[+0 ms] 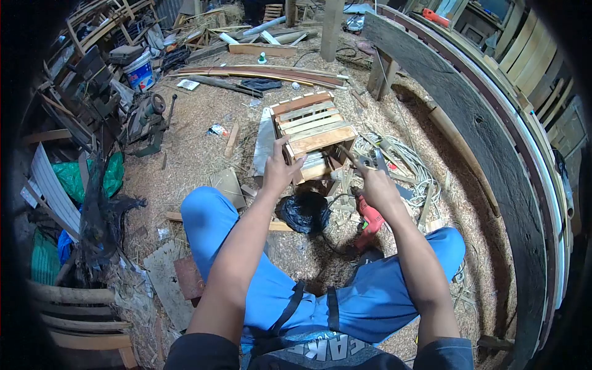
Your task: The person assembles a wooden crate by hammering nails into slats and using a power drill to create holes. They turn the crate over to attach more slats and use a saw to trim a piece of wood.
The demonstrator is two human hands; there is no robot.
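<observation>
A small slatted wooden crate [314,126] lies on the sawdust-covered ground before my knees, its open end towards me. My left hand [281,169] grips the crate's near left edge, thumb towards the opening and fingers up along the side. My right hand [377,186] is closed by the crate's near right corner. A thin dark piece extends from its fingers towards that corner, and a grey metal part shows just above them; what the hand holds I cannot tell. Below the right hand, a red power drill [370,219] lies between my legs.
A black plastic bundle [305,213] sits close in front of the crate. Coiled pale cable [416,166] and wood scraps lie to the right. A long dark beam [481,117] curves along the right side. Long wooden strips [277,73] lie behind, and a paint bucket [139,71] stands back left.
</observation>
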